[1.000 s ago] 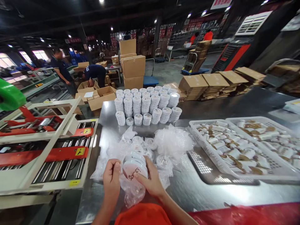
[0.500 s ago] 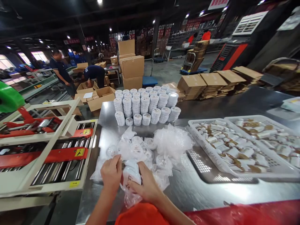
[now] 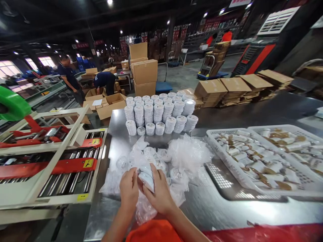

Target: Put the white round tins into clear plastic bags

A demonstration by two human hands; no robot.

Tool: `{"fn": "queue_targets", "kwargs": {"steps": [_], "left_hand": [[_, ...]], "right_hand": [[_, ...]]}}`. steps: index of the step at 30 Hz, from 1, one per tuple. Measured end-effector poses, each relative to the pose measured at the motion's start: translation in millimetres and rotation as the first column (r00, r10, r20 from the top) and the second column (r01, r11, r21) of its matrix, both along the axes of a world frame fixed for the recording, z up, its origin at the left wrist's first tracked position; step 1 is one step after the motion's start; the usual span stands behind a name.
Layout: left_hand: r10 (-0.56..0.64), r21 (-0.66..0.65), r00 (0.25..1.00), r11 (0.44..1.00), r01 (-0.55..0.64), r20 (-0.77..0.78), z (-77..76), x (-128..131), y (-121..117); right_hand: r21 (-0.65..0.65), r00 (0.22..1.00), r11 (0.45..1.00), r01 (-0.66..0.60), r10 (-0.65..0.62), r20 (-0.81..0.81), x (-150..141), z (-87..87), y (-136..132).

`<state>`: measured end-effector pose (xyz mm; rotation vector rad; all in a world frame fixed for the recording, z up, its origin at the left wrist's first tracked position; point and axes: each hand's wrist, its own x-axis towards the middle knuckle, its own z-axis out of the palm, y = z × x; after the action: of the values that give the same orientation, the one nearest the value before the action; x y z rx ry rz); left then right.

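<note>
White tins (image 3: 147, 177) betw. both hands (image 3: 143, 191).

No writing can be read. The red signs (image 3: 213, 25) on the far racks and the hanging sign (image 3: 237, 3) are blurred. A yellow sticker (image 3: 87, 163) on the red bar of the roller machine (image 3: 50, 161) bears only a black mark.

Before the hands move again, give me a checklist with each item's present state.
1. Left hand on the round white tins: ok.
2. Right hand on the same tins: ok.
3. Tins free of the clear plastic bags: cannot tell.
4. Stacked tins at the table's far end upright: ok.
5. White baskets apart from the hands: ok.
6. Steel table bare beside the right hand: ok.
</note>
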<state>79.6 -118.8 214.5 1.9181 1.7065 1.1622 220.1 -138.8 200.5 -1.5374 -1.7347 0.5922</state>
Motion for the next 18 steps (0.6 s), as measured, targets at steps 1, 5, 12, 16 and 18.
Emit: {"fn": "queue_targets", "kwargs": {"steps": [1, 5, 12, 16, 18], "left_hand": [[-0.015, 0.031, 1.000, 0.999, 0.016, -0.022, -0.3, 1, 3], [-0.022, 0.129, 0.998, 0.991, 0.030, -0.067, 5.7, 4, 17], [-0.171, 0.416, 0.846, 0.810, 0.413, -0.505, 37.6, 15, 21], [-0.148, 0.379, 0.733, 0.778, 0.501, -0.664, 37.0, 21, 11], [-0.160, 0.324, 0.711, 0.807, 0.494, -0.685, 32.2, 25, 5]], "right_hand": [[-0.015, 1.000, 1.000, 0.004, -0.004, 0.006, 0, 0.6, 2], [-0.076, 0.999, 0.996, -0.049, 0.049, -0.006, 2, 9.9, 8], [0.028, 0.925, 0.989, -0.143, 0.144, -0.353, 6, -8.4, 12], [-0.020, 0.804, 0.999, 0.047, -0.050, -0.593, 6, -20.3, 14], [-0.078, 0.750, 0.992, 0.097, -0.124, -0.650, 7, -22.6, 16]]}}
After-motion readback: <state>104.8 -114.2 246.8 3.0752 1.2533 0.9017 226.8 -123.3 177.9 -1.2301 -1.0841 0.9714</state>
